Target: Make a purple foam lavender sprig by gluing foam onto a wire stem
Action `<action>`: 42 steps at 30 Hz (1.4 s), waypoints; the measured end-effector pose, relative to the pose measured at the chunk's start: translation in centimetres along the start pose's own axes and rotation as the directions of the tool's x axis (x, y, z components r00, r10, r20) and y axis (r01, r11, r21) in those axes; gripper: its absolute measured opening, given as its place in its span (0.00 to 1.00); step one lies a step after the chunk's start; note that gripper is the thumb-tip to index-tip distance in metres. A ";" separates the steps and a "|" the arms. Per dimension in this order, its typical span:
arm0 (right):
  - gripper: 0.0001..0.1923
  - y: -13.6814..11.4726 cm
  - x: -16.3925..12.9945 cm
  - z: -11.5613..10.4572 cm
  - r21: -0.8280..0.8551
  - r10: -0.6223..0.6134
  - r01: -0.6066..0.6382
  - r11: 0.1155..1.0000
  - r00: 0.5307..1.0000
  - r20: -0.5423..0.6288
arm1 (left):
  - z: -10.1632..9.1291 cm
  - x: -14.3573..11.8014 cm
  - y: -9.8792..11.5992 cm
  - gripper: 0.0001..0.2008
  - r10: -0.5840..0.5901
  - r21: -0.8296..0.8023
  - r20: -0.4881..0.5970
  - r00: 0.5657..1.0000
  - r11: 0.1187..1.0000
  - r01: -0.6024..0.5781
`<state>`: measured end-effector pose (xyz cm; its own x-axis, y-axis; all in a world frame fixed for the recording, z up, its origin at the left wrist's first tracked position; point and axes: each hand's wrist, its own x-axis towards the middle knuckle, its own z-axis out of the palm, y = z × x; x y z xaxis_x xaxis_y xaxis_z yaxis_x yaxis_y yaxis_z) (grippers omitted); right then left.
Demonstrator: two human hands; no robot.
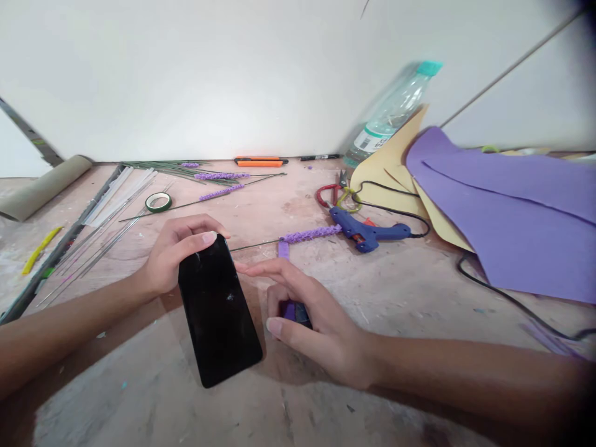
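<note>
Black glossy slab phone (218, 310), centre frame, is steadied at its top by left hand (174, 254); right hand (310, 316) curls closed around a small purple foam piece (289, 310).

Across the worn tabletop (410, 292) we see a blue glue gun (367, 232) with its black cord (507, 297) trailing right, and red-handled scissors (331, 192) just behind it. A purple foam sheet (516, 217) lies over a cream sheet (395, 167), with a clear water bottle (393, 112) leaning on the wall. Farther left lie an orange cutter (261, 162), a black marker (320, 158), a green tape roll (158, 202), thin wires (100, 239), finished lavender stems (218, 176) and a yellow strip (40, 249).
</note>
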<state>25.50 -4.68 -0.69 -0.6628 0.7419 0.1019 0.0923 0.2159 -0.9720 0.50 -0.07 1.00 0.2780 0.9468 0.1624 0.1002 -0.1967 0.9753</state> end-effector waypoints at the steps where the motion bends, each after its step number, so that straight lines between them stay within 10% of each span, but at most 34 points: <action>1: 0.27 -0.1 0.0 0.0 -0.010 0.001 -0.001 1.000 1.000 0.003 | 0.0 0.0 0.0 0.13 0.003 -0.005 0.005 1.000 1.000 -0.003; 32: 0.12 -0.5 0.3 0.2 0.107 0.092 -0.074 0.991 0.980 -0.175 | 0.2 0.1 -0.7 0.13 -0.019 -0.146 0.024 1.000 0.989 0.022; 38: 0.11 -0.5 0.3 0.2 0.131 0.065 -0.043 0.991 0.983 -0.169 | -4.6 1.8 1.0 0.08 -0.081 0.032 0.121 0.989 0.996 0.077; 42: 0.10 -0.6 0.3 0.3 0.125 0.053 -0.034 0.992 0.987 -0.151 | -8.7 2.1 2.4 0.30 -0.160 0.051 0.097 0.982 0.987 0.155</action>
<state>25.05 -4.75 -0.15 -0.5373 0.8395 0.0814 0.0212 0.1099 -0.9937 -6.99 3.63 5.00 0.3495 0.9369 -0.0108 0.1910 -0.0599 0.9798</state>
